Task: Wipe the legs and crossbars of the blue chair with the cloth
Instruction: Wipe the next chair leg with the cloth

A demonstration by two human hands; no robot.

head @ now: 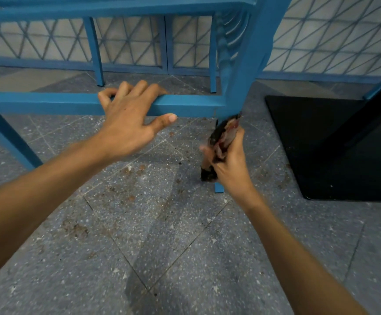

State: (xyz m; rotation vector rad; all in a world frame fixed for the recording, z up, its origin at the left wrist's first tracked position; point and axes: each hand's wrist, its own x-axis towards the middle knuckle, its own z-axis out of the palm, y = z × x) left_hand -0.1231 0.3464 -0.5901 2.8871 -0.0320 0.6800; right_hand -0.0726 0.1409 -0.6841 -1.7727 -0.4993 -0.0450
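Low near the speckled floor [162,235], under the blue chair [250,53]: left hand [128,119] resting on the front crossbar [37,103], fingers hooked over its top edge, thumb spread along the near face — gripping nothing else. At about four o'clock from it, right hand [228,160] clenching the dark bunched cloth [223,137] around the front leg [219,187], pressing the cloth against the wood just below the crossbar joint. Sitting at three o'clock, apart from the leg — a black base plate [321,144].
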